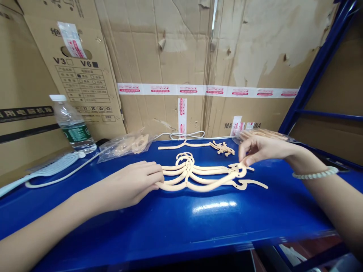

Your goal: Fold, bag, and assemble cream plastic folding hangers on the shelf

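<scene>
Several beige hangers lie in a row on the blue table, their hooks bunched near the middle. My left hand is closed around the left end of the nearest hanger, hiding the tips of those behind it. With thumb and fingers, my right hand pinches a small notched piece at that hanger's right end. A curved beige piece sticks out to the right beneath it. Farther back lie another hanger and a small heap of beige pieces.
A water bottle stands at the back left, near a pale blue hairbrush and a white cable. Clear bags of beige parts sit back left and back right. Cardboard walls the rear; a blue post rises at right.
</scene>
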The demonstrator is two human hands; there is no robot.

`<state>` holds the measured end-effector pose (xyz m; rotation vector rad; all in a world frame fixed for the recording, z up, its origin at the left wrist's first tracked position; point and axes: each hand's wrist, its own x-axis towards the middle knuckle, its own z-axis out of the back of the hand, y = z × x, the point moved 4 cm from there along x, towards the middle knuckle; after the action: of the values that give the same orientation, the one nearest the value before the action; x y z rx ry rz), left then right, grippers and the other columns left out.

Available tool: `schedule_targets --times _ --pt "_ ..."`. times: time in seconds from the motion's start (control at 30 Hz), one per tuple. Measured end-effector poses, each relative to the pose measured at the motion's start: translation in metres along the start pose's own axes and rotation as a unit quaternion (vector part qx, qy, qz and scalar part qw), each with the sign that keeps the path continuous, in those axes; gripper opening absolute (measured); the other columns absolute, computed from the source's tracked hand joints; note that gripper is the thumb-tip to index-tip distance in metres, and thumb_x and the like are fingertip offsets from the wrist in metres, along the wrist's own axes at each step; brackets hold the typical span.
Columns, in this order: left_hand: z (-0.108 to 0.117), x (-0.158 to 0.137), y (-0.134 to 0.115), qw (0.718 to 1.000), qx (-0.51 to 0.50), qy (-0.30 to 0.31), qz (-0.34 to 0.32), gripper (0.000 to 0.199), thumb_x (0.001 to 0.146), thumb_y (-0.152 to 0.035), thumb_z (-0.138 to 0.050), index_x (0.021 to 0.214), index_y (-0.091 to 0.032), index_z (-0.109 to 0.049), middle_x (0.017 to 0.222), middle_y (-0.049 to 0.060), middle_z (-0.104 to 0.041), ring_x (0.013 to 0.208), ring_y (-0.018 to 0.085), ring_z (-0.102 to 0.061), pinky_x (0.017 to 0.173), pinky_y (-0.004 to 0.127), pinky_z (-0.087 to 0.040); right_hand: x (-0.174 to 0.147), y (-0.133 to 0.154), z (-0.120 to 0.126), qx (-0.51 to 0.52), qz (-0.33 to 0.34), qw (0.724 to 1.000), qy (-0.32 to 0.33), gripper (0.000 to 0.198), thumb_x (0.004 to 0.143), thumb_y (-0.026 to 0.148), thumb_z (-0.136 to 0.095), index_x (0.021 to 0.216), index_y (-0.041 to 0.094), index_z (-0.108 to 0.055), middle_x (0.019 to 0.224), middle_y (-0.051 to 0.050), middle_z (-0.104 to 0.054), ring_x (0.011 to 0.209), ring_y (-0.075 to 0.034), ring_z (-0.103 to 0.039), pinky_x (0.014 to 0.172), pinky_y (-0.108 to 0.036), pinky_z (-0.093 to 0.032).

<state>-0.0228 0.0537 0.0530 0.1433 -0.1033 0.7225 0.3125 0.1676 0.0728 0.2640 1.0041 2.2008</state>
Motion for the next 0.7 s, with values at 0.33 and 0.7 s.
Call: schedule_targets --times 0.33,0.7 --pt "-0.003 -0.001 -0.001 0.998 -0.058 0.021 -0.015 0.011 0.091 -0.015 -0.047 0.089 -0.021 -0.056 0.087 0.002 -0.061 0.078 0.017 -0.054 0.068 0.027 -0.038 -0.002 0.007 -0.031 -0.143 -0.015 0.975 0.171 0.028 0.072 0.041 -0.074 0.079 0.014 -0.07 0.079 -0.004 -0.07 0.075 -0.017 -0.063 0.071 -0.028 -0.046" --pt "-0.017 0.008 0.013 0.999 -0.02 -0.044 0.025 0.017 0.094 -0.018 -0.043 0.085 -0.018 -0.058 0.084 0.003 -0.062 0.076 0.016 -0.057 0.067 0.026 -0.041 0.007 -0.011 -0.019 -0.29 -0.118 0.949 0.038 0.025 0.069 0.041 -0.071 0.075 0.016 -0.071 0.074 -0.004 -0.068 0.068 -0.018 -0.06 0.059 -0.027 -0.04"
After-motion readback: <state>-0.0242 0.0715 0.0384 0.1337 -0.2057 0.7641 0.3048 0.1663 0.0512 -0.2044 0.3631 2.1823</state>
